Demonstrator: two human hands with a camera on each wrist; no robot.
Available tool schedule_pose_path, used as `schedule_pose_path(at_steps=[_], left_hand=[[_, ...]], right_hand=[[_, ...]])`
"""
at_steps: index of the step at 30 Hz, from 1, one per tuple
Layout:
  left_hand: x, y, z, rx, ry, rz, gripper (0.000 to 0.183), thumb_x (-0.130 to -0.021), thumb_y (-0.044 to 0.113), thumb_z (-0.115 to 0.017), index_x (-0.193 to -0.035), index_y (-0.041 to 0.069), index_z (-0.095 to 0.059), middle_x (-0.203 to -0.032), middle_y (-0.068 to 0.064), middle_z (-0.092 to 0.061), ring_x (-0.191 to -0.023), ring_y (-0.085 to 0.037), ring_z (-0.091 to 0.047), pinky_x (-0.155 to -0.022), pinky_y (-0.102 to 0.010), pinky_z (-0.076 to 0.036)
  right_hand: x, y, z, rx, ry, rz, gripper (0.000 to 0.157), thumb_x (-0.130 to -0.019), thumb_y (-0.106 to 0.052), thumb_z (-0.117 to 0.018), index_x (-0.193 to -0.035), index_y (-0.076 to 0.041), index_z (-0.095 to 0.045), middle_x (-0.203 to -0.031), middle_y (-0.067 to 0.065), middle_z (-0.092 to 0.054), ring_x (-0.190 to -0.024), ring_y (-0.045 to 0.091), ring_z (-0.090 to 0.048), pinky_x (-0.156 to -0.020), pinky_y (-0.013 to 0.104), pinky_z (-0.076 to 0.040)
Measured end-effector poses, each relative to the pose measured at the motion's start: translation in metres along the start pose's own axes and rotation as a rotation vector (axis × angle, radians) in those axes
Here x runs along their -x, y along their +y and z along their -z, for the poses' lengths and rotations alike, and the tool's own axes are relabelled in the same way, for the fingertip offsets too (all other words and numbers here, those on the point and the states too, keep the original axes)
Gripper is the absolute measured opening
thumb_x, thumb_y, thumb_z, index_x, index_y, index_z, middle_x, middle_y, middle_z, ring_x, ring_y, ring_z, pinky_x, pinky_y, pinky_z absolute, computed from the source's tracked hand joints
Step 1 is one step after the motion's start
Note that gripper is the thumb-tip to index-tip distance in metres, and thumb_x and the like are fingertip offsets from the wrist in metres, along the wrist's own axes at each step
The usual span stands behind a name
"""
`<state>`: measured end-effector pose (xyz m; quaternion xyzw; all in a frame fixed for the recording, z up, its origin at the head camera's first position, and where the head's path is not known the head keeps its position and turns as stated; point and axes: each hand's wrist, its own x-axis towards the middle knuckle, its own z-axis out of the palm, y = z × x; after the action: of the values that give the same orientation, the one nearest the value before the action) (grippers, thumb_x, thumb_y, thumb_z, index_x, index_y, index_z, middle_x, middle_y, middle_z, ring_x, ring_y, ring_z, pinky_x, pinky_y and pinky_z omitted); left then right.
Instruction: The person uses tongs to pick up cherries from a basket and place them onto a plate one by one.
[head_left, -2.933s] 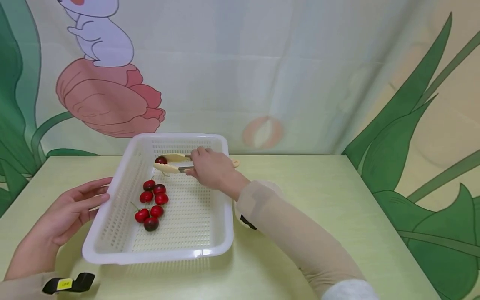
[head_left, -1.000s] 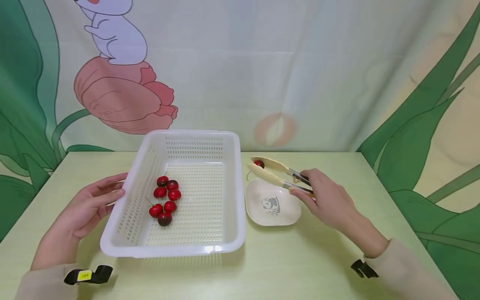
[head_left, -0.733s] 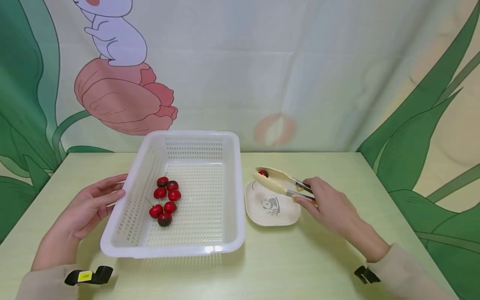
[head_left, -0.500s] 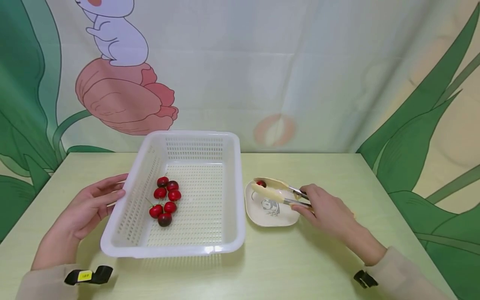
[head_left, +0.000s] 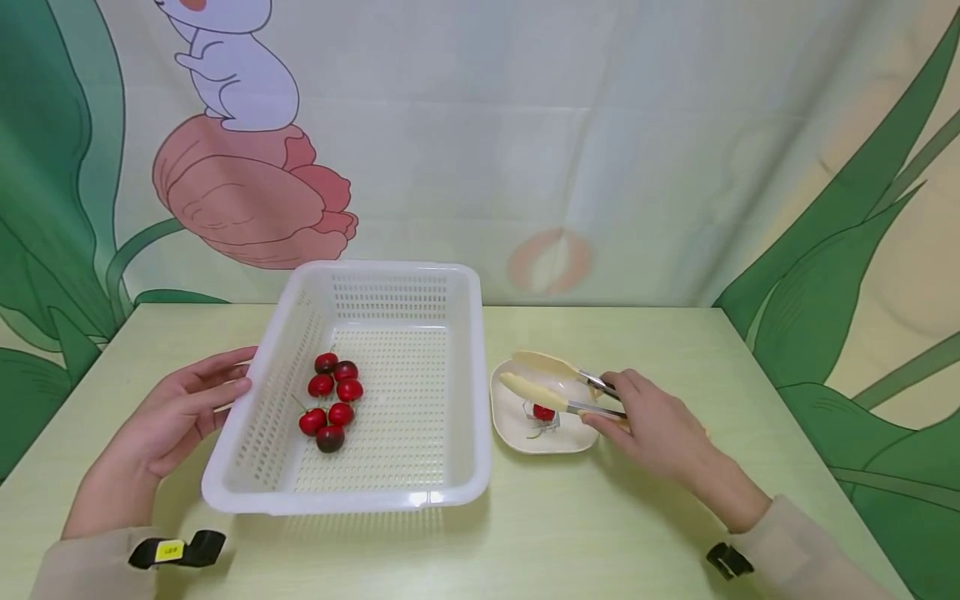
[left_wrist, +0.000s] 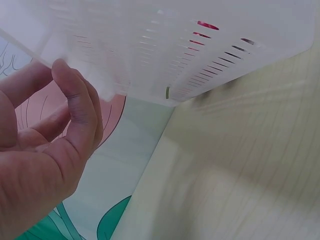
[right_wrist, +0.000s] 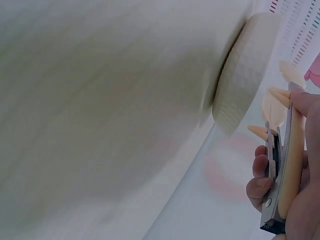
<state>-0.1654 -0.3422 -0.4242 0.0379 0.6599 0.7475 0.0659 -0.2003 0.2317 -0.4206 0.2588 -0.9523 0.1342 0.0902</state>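
Note:
My right hand (head_left: 660,425) holds a pair of tongs (head_left: 542,392) with cream tips over a small white plate (head_left: 517,432) that has a panda print. The tips stand apart with nothing between them. One red cherry (head_left: 543,413) lies on the plate, partly covered by the near tip. At the left, my left hand (head_left: 176,417) holds the rim of a white perforated basket (head_left: 345,502). The left wrist view shows the fingers (left_wrist: 80,110) bent at the basket's edge. Several cherries (head_left: 330,404), red to dark, lie inside the basket, left of its middle.
The basket and plate stand side by side on a pale green-yellow table (head_left: 555,517). A printed curtain (head_left: 435,167) with a rabbit, flower and leaves hangs behind the far edge. Black straps (head_left: 176,550) sit on both wrists.
My right hand has carried a cherry in the tongs from the basket to the plate, lowered it and parted the tips. The cherry now lies on the plate. The left hand stays at the basket.

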Motion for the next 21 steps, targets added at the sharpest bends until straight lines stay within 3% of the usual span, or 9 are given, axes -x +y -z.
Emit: schedule_pose_path(at_steps=[11,21], left_hand=[[0.000,0.001,0.001,0.001,0.007,0.006,0.038,-0.105,0.005,-0.057,-0.134,0.028,-0.062,-0.123,0.007,-0.068,-0.102,-0.017,-0.073,-0.085,-0.031,-0.059],[-0.001,-0.001,0.002,0.001,-0.001,0.002,0.037,-0.105,0.005,-0.057,-0.133,0.028,-0.062,-0.123,0.007,-0.069,-0.101,-0.017,-0.073,-0.084,-0.031,-0.060]], right_hand=[[-0.004,0.004,0.008,0.007,0.094,-0.030,0.058,-0.095,-0.051,-0.068,-0.130,-0.005,-0.061,-0.110,0.007,-0.063,-0.074,0.017,-0.055,-0.057,0.032,-0.049],[-0.014,-0.002,0.020,0.019,0.203,-0.026,0.056,-0.094,-0.050,-0.068,-0.128,-0.005,-0.062,-0.110,0.006,-0.064,-0.072,0.017,-0.055,-0.055,0.033,-0.048]])
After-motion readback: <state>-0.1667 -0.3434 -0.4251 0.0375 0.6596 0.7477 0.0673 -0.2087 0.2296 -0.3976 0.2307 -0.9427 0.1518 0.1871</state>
